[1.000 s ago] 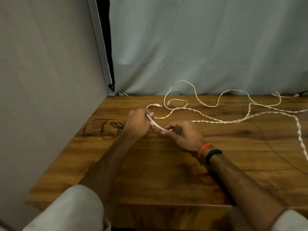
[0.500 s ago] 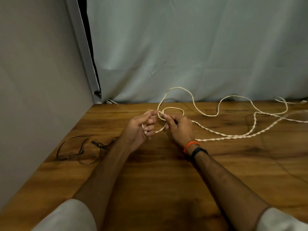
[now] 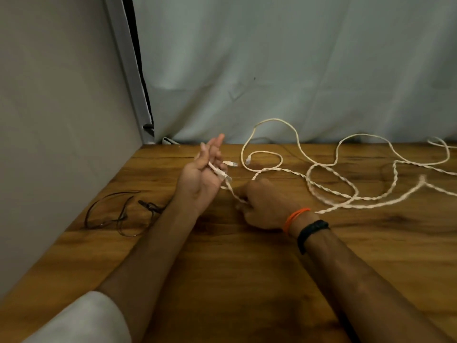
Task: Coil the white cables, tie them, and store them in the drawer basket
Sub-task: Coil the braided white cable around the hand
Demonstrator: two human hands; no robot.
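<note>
White cables, partly twisted together, lie in loose loops across the back of the wooden table. My left hand is raised palm-up with its upper fingers straight, and its lower fingers hold the plug ends of the cables. A loose white plug sticks out beside those fingers. My right hand rests low on the table just to the right, knuckles up, and pinches the twisted cable a short way from the plugs. Another plug end lies inside a small loop behind.
A thin black cable lies in loops at the table's left side, by the grey wall panel. A grey cloth backdrop hangs behind the table. The drawer basket is out of view.
My left hand has turned palm-up and opened its upper fingers. My right hand has slid down along the cable toward me and now rests lower on the table.
</note>
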